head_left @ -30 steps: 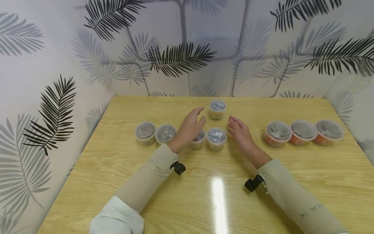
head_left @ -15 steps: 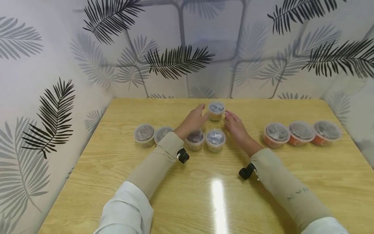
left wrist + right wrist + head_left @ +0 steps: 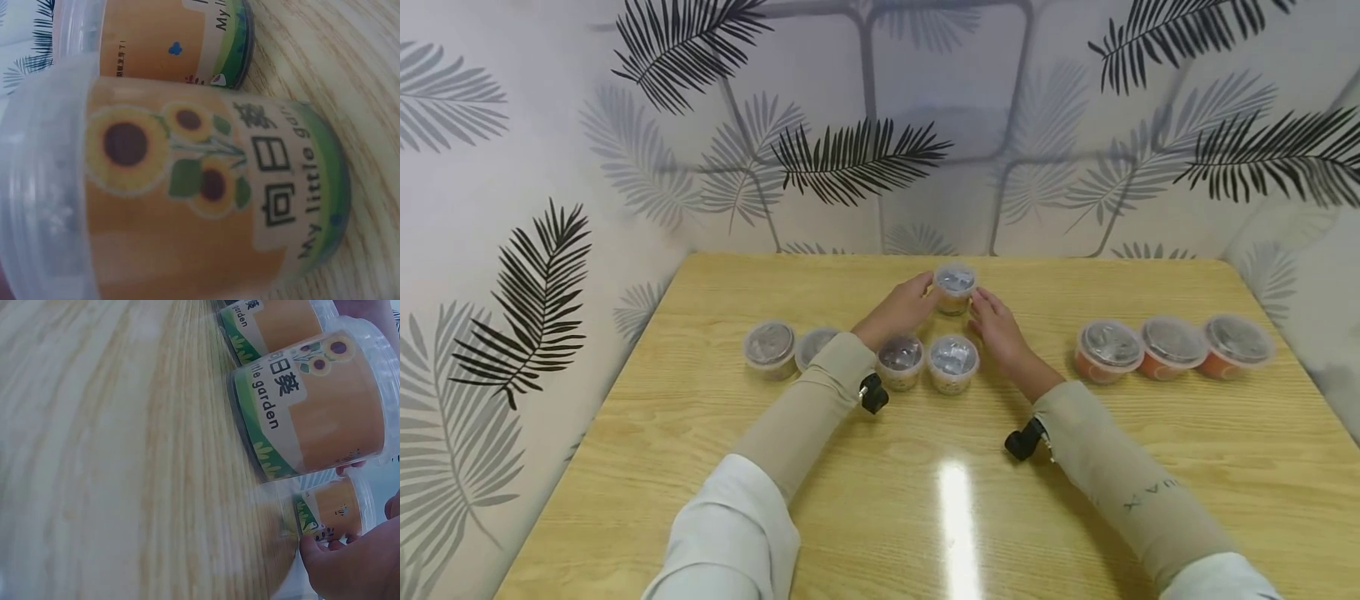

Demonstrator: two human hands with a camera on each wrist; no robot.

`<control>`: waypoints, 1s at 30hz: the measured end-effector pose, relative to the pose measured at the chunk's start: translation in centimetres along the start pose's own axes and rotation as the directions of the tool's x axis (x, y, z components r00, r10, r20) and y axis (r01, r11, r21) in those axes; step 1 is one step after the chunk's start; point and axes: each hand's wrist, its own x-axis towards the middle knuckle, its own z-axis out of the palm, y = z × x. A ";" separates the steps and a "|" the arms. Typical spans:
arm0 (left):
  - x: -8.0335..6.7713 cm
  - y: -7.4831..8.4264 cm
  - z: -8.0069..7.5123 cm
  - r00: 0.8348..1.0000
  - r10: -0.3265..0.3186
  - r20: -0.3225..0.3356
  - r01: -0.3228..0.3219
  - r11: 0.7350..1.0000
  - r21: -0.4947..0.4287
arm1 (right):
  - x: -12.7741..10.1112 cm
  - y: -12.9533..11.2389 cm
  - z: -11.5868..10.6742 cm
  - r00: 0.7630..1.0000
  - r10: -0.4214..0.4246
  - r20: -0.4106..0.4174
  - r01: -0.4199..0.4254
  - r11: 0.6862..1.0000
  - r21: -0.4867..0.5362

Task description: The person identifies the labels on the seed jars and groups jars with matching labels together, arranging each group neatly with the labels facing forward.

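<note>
A lidded plastic cup (image 3: pixel 955 287) with a clear lid stands at the back middle of the table. My left hand (image 3: pixel 898 310) holds its left side, fingertips partly hidden by the cup. On the other side my right hand (image 3: pixel 1000 333) grips it; the right wrist view has the thumb and fingertips of this right hand (image 3: pixel 356 569) low on the orange-labelled cup (image 3: pixel 340 509). Two similar cups (image 3: pixel 901 363) (image 3: pixel 953 364) stand nearer, between my forearms. Close up in the left wrist view, one cup (image 3: pixel 181 219) bears a sunflower picture and "My little garden" lettering.
Two more cups (image 3: pixel 771 348) (image 3: pixel 815 344) stand at the left, one partly behind my left sleeve. To the right, three wider reddish tubs (image 3: pixel 1107 352) (image 3: pixel 1172 347) (image 3: pixel 1237 347) form a row. Beyond the wooden table (image 3: pixel 700 450) rises a leaf-patterned wall (image 3: pixel 925 83).
Both hands have moved inward and come to the rear cup from either side, the right hand shifting left. The cups keep their places.
</note>
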 end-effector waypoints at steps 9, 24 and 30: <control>-0.5 1.4 0.2 0.999 0.009 -0.051 -0.013 0.998 -0.065 | 0.0 0.3 -0.7 0.999 -0.036 0.021 0.036 0.999 -0.003; -1.5 3.3 1.1 0.955 0.142 -0.261 -0.192 0.965 -0.177 | 0.2 -0.3 -1.9 0.977 -0.209 -0.033 0.211 0.976 0.050; -2.0 3.6 1.3 0.942 0.169 -0.290 -0.251 0.927 -0.278 | -0.7 -1.2 -1.5 0.964 -0.259 -0.051 0.262 0.964 0.046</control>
